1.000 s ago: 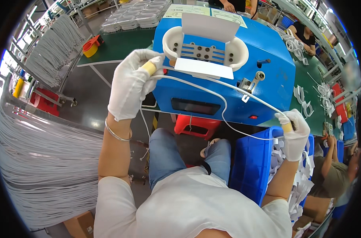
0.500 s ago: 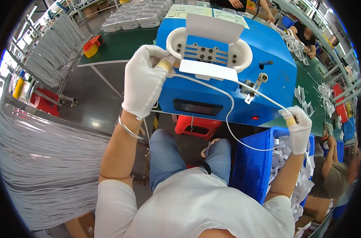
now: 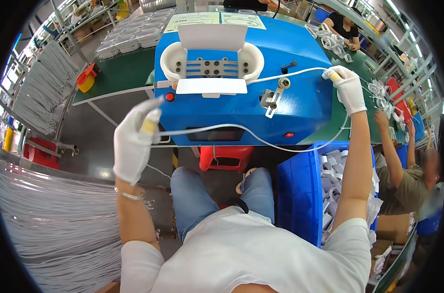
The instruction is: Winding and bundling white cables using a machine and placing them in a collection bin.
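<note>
Down and outward goes the left hand: half a second ago it was at the left rim of the white curved holder, and now it sits well apart from it, blurred, low beside the front of the blue machine. Meanwhile the right hand has risen from near the blue bin to beside the machine's upper right side, over the green counter. Its grip is closed on the white cable, whose upper run reaches from those fingertips across to the holder, behind the white card flap. A lower run sags slack along the machine's front, from the left hand to below the right wrist; whether the left grip pinches it or merely has it passing behind, I cannot tell. With the left hand gone from the holder, the red button shows uncovered. For the work, this suggests that the right hand alone now tends the upper run, while the lower length hangs loose.
</note>
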Available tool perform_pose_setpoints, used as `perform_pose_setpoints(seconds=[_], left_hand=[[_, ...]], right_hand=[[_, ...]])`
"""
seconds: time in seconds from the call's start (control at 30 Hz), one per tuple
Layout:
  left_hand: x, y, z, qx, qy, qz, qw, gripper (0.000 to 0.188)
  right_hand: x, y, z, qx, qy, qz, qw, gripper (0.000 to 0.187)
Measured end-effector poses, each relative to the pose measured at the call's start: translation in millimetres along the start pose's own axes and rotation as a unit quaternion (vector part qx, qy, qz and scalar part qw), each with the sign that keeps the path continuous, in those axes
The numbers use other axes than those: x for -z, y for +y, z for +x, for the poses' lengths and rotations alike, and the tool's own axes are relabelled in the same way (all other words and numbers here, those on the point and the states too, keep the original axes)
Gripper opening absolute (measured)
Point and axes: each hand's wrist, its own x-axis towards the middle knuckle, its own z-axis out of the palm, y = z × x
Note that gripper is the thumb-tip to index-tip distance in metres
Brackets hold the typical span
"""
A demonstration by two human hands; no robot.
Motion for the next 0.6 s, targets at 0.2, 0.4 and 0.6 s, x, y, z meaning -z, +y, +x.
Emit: perform_pose_setpoints(seconds=[0.2,0.4,0.6], left_hand=[[53,-17,-48,0.081,-0.077,0.057,0.992,0.030],[44,-38,-72,0.175,-0.218,-0.013,0.960,0.043],[-15,-79,-90,0.250,-0.396,-0.097,0.878,0.039]], right_hand=[[17,-7,-24,0.038,0.075,0.025,0.996,0.014],[28,-4,-47,-0.025,0.075,0.046,0.996,0.016],[43,9,-68,-0.067,0.061,0.068,0.994,0.016]])
